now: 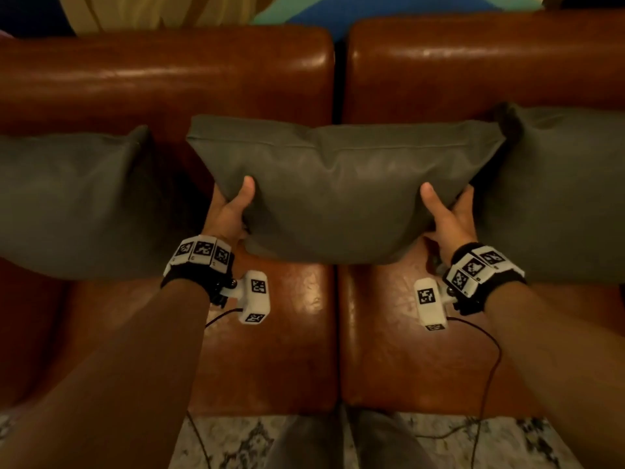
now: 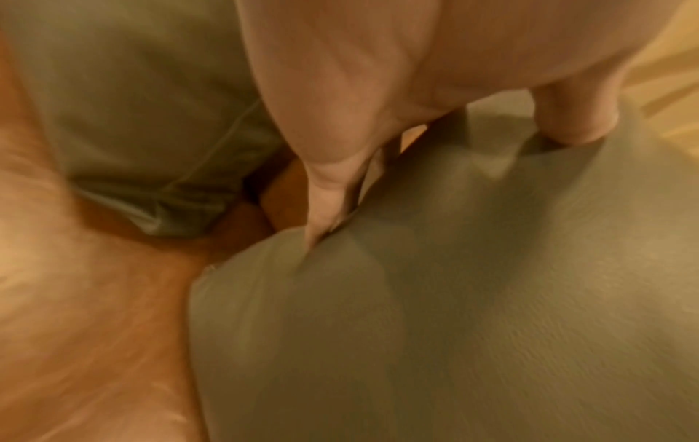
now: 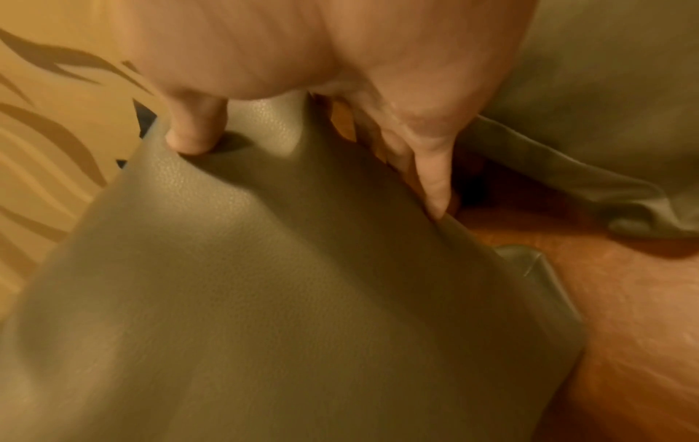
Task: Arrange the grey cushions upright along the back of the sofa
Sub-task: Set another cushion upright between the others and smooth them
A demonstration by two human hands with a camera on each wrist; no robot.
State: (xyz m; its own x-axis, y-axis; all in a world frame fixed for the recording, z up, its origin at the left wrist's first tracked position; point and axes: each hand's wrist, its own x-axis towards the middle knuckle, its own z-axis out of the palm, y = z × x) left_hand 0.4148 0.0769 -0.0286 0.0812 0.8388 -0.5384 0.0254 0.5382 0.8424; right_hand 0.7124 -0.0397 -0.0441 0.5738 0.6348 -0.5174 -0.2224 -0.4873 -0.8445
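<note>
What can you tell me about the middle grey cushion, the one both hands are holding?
The middle grey cushion is rectangular, in grained leather-like material, with a seam near its top edge. It is upright before the brown sofa back, straddling the gap between two seats. The left hand and right hand grip its sides, thumbs in front.

Head view looks steeply down from above the sofa (image 1: 236,350), both grips mid-frame. Left wrist view sits close over the left hand (image 2: 378,74), facing along its fingers; right wrist view likewise over the right hand (image 3: 321,45). All share the middle cushion (image 1: 338,198).
</note>
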